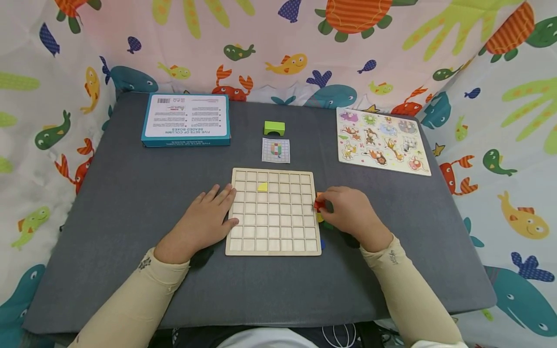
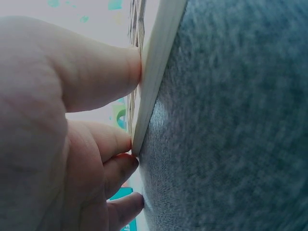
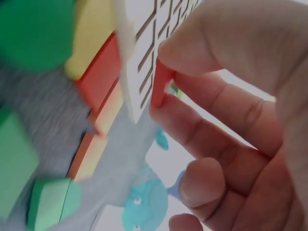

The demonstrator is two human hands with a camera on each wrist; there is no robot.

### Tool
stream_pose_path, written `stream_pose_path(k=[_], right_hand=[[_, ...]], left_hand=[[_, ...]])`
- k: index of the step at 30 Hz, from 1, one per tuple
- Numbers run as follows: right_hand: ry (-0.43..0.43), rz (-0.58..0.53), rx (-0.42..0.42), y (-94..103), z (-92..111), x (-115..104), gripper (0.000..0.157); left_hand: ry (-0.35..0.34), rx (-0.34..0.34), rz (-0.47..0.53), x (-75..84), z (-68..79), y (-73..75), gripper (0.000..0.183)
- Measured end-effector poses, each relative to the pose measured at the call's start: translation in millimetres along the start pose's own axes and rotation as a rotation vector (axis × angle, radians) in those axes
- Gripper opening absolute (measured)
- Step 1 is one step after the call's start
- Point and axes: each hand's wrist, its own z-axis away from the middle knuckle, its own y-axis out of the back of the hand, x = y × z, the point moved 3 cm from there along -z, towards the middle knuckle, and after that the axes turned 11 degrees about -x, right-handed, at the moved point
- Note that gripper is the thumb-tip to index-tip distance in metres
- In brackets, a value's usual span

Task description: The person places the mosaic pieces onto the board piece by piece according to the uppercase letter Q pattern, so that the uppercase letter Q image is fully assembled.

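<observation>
A wooden grid board (image 1: 274, 220) lies on the grey table, with one yellow square tile (image 1: 263, 187) in a cell near its upper left. My left hand (image 1: 202, 224) rests at the board's left edge, fingers straight; in the left wrist view the thumb touches that edge. Beside the right edge, my right hand (image 1: 354, 212) pinches a small red tile (image 3: 161, 86) between thumb and fingers. Under and around this hand lie loose coloured pieces: a yellow piece (image 3: 91, 36), another red piece (image 3: 101, 72), and green pieces (image 3: 53, 202), partly hidden in the head view.
Behind the board lies a pattern card (image 1: 266, 153), with a green arch block (image 1: 274, 125) just beyond it. A teal and white box (image 1: 187, 121) is at the back left, an animal picture board (image 1: 383, 140) at the back right. Printed cloth (image 1: 261, 43) surrounds the table.
</observation>
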Motion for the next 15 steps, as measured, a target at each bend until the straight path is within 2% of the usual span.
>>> stream_pose_path(k=[6,15], right_hand=[[0.072,-0.01,0.016,-1.4,-24,-15,0.015],[0.116,-0.007,-0.056,-6.1,-69,-39,0.017]], left_hand=[[0.006,-0.005,-0.004,-1.3,-0.2,-0.2,0.08],[-0.005,-0.015,0.018,-2.9,0.0,-0.7,0.08]])
